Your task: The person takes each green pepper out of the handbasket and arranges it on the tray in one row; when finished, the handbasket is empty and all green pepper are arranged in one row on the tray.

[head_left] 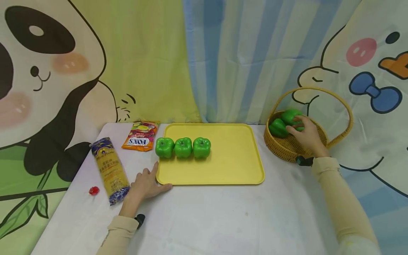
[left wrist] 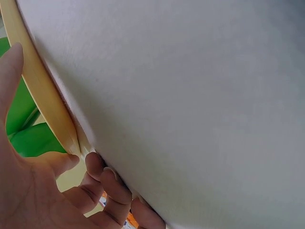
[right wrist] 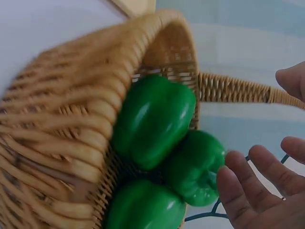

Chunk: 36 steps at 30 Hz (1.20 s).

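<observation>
Three green bell peppers [head_left: 183,147] stand in a row on the left part of a yellow tray [head_left: 236,152]. My left hand [head_left: 145,184] rests at the tray's near left corner, thumb and forefinger spread along its rim [left wrist: 45,90]. At the right, my right hand [head_left: 307,134] reaches over a wicker basket [head_left: 276,147] that holds more green peppers [head_left: 278,128]. Three of these show in the right wrist view: a large pepper [right wrist: 155,121], a smaller pepper [right wrist: 195,167] near my fingertips, and a partly cut-off pepper [right wrist: 145,205]. Thumb and fingers stand apart there, gripping nothing.
Left of the tray lie an orange candy bag [head_left: 140,136], a long yellow pasta packet [head_left: 111,170] and a small red wrapped candy [head_left: 94,191]. The basket's tall handle [head_left: 349,117] arches up beside my right hand. A printed curtain [head_left: 223,63] hangs behind the white table [head_left: 216,219].
</observation>
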Each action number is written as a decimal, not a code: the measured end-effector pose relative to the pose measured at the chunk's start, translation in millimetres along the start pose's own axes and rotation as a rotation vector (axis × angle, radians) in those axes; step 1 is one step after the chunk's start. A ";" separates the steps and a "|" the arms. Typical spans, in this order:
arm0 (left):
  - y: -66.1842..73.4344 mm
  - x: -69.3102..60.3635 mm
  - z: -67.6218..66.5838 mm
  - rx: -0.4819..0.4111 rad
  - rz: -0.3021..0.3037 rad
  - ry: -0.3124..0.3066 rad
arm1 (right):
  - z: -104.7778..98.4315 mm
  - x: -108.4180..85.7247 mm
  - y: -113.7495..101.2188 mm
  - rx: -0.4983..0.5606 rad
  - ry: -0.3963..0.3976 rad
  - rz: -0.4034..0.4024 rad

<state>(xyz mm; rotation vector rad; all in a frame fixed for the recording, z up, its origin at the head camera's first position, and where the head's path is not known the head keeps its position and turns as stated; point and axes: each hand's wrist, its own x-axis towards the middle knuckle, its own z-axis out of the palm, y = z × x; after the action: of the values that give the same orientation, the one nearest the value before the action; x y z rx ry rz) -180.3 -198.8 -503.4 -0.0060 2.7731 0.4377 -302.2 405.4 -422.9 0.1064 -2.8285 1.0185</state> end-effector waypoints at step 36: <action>1.6 -0.1 0.2 -0.001 -0.003 0.009 | -12.0 70.2 31.8 -0.106 -0.033 0.018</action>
<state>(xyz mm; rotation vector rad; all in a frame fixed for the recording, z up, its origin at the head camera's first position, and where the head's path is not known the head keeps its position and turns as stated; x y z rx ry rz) -180.2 -197.3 -503.0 -0.0131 2.7814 0.4389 -373.9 436.1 -423.3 0.0871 -2.9116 0.8760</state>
